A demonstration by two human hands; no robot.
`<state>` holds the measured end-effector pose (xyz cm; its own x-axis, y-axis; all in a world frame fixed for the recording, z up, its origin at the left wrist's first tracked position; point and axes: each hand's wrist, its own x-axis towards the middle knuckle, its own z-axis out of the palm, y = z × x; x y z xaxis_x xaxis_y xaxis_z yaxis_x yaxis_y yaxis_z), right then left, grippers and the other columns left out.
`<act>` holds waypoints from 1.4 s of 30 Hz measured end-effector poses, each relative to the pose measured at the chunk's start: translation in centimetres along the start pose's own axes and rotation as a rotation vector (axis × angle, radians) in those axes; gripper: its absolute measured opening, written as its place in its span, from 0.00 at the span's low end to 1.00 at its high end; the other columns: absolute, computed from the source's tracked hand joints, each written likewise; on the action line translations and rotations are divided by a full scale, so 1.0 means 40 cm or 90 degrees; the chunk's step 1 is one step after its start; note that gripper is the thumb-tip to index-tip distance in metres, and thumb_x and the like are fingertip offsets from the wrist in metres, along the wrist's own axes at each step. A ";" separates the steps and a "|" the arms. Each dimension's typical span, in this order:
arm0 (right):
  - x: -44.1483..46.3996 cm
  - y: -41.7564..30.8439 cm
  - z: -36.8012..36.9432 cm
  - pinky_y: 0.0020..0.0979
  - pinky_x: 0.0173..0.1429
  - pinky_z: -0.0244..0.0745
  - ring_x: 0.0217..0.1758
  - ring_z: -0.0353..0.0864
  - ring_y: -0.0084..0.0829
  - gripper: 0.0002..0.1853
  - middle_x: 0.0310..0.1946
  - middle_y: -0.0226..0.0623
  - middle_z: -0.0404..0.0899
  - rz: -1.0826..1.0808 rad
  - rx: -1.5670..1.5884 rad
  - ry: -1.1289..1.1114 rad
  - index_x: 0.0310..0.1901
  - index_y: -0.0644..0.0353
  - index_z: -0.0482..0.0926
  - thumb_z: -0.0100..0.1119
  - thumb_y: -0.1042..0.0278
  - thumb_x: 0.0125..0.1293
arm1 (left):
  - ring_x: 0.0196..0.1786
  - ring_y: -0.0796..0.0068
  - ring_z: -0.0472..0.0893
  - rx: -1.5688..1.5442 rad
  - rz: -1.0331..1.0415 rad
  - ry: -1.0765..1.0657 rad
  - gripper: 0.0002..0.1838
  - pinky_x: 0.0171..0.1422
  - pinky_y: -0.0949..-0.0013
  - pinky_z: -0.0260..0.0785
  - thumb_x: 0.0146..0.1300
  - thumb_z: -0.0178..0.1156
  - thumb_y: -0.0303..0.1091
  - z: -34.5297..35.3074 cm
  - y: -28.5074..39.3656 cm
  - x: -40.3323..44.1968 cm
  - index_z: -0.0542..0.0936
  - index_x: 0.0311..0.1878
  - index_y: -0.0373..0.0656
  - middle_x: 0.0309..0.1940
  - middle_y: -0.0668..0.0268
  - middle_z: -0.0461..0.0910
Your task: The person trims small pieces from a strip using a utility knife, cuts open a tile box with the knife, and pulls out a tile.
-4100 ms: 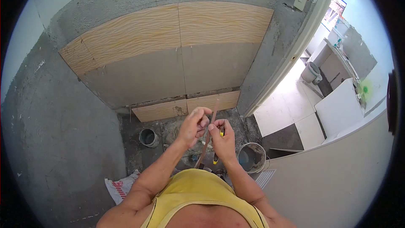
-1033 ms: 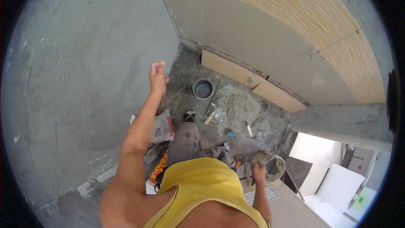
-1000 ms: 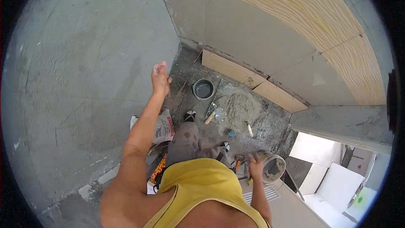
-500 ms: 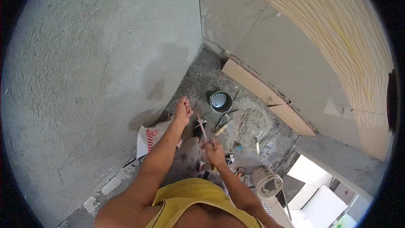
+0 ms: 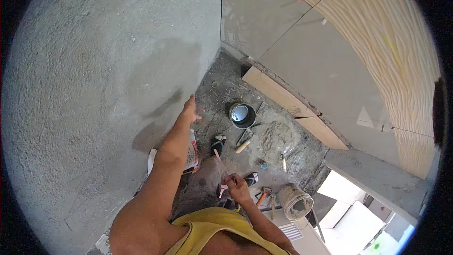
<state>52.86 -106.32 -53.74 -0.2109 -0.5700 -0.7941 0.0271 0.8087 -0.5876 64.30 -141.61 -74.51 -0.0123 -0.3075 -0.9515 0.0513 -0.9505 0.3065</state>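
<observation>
Pinkish-brown strip (image 5: 219,159) is pinched in the right hand (image 5: 238,189), angled above the legs (image 5: 199,190), far end free. Looks thin; could bend, or slip if the pinch loosens. Left hand (image 5: 190,111): fingers spread, seemingly empty. Foot (image 5: 218,145) could kick the dark bucket (image 5: 246,124) near the floor's (image 5: 212,87) back corner, spilling its shiny liquid. Pale bucket (image 5: 289,196), right edge: contents unclear. Sack (image 5: 192,153): contents hidden.

Bare floor (image 5: 214,95) leaves a passage between left grip (image 5: 190,110) and bucket (image 5: 250,119); the wall (image 5: 94,75) closes off the left. A strip (image 5: 219,160) juts beyond the right grip (image 5: 239,189); hammer (image 5: 262,198) and pail (image 5: 287,199) block its right, trowel (image 5: 243,147) and mortar (image 5: 278,137) its far side.
</observation>
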 end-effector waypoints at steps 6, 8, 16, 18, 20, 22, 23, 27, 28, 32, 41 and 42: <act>0.008 -0.003 0.013 0.28 0.29 0.67 0.21 0.71 0.21 0.15 0.25 0.33 0.78 -0.067 0.060 0.029 0.39 0.62 0.81 0.55 0.57 0.70 | 0.65 0.51 0.73 0.107 0.083 0.054 0.32 0.70 0.38 0.64 0.73 0.52 0.55 -0.008 0.018 0.087 0.66 0.72 0.45 0.72 0.56 0.65; 0.019 -0.007 0.022 0.28 0.28 0.66 0.20 0.70 0.20 0.15 0.25 0.32 0.78 -0.107 0.061 0.049 0.39 0.61 0.82 0.56 0.57 0.70 | 0.71 0.59 0.67 0.122 0.141 0.030 0.29 0.71 0.47 0.61 0.72 0.51 0.47 -0.016 0.021 0.078 0.65 0.72 0.47 0.71 0.60 0.67; 0.023 -0.167 0.021 0.26 0.22 0.60 0.16 0.67 0.19 0.13 0.18 0.26 0.71 -0.015 0.257 0.038 0.43 0.58 0.81 0.57 0.56 0.73 | 0.63 0.66 0.75 -0.054 0.215 0.004 0.26 0.66 0.61 0.66 0.74 0.50 0.47 -0.043 -0.025 -0.197 0.67 0.71 0.50 0.68 0.62 0.71; 0.010 -0.202 0.023 0.26 0.21 0.61 0.16 0.67 0.18 0.12 0.18 0.25 0.72 -0.036 0.262 0.029 0.41 0.58 0.81 0.58 0.56 0.73 | 0.63 0.66 0.75 -0.090 0.204 -0.016 0.26 0.66 0.63 0.67 0.75 0.50 0.49 -0.047 -0.061 -0.333 0.68 0.71 0.49 0.68 0.61 0.71; -0.023 -0.233 0.023 0.25 0.22 0.61 0.17 0.67 0.17 0.12 0.20 0.23 0.72 -0.061 0.272 0.032 0.41 0.58 0.80 0.59 0.57 0.73 | 0.62 0.66 0.77 -0.199 0.274 -0.088 0.28 0.67 0.62 0.67 0.75 0.50 0.53 -0.055 -0.124 -0.434 0.69 0.70 0.45 0.64 0.61 0.75; -0.047 -0.232 0.022 0.25 0.23 0.60 0.18 0.66 0.16 0.11 0.21 0.22 0.72 -0.108 0.268 0.028 0.41 0.57 0.81 0.59 0.57 0.73 | 0.60 0.67 0.79 -0.160 0.315 -0.184 0.29 0.66 0.64 0.68 0.75 0.50 0.55 -0.037 -0.196 -0.558 0.72 0.66 0.42 0.58 0.63 0.79; -0.064 -0.224 0.021 0.24 0.24 0.60 0.20 0.66 0.15 0.11 0.21 0.22 0.72 -0.145 0.268 0.031 0.41 0.57 0.81 0.59 0.58 0.73 | 0.58 0.68 0.80 -0.101 0.362 -0.211 0.28 0.65 0.64 0.69 0.75 0.50 0.54 -0.010 -0.225 -0.653 0.74 0.65 0.41 0.55 0.63 0.81; -0.165 -0.181 -0.012 0.23 0.23 0.58 0.18 0.64 0.14 0.10 0.21 0.23 0.71 -0.218 0.243 0.012 0.42 0.58 0.81 0.57 0.60 0.74 | 0.52 0.74 0.79 0.117 0.563 -0.238 0.21 0.59 0.67 0.71 0.78 0.48 0.49 0.058 -0.345 -0.906 0.77 0.58 0.43 0.47 0.66 0.81; -0.200 -0.169 -0.029 0.25 0.25 0.61 0.20 0.66 0.16 0.12 0.21 0.24 0.71 -0.255 0.223 0.015 0.41 0.59 0.80 0.56 0.59 0.74 | 0.43 0.77 0.79 0.103 0.571 -0.216 0.21 0.53 0.71 0.72 0.79 0.47 0.49 0.080 -0.367 -0.983 0.78 0.54 0.40 0.39 0.67 0.80; -0.357 -0.132 -0.150 0.34 0.33 0.69 0.29 0.72 0.24 0.18 0.22 0.33 0.72 -0.492 0.040 0.197 0.38 0.64 0.77 0.56 0.53 0.74 | 0.31 0.88 0.65 0.045 0.600 -0.268 0.18 0.37 0.78 0.65 0.78 0.51 0.48 0.132 -0.453 -1.114 0.78 0.49 0.41 0.30 0.76 0.69; -0.644 -0.085 -0.474 0.57 0.51 0.67 0.42 0.77 0.66 0.27 0.33 0.61 0.80 -0.380 -0.161 0.235 0.42 0.64 0.72 0.34 0.44 0.75 | 0.32 0.83 0.66 0.400 0.826 -0.317 0.12 0.37 0.71 0.63 0.74 0.55 0.39 0.200 -0.601 -1.419 0.75 0.44 0.38 0.27 0.73 0.69; -0.668 -0.075 -0.490 0.56 0.49 0.67 0.41 0.77 0.65 0.26 0.32 0.59 0.79 -0.422 -0.145 0.234 0.41 0.64 0.72 0.34 0.46 0.74 | 0.32 0.82 0.66 0.412 0.848 -0.347 0.13 0.37 0.71 0.63 0.74 0.55 0.40 0.211 -0.620 -1.444 0.75 0.44 0.38 0.27 0.73 0.70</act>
<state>39.26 -90.67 -27.73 -0.4229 -0.8912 -0.1638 -0.4094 0.3492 -0.8429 55.31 -100.65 -26.94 -0.6592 -0.7477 0.0798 -0.0983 0.1909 0.9767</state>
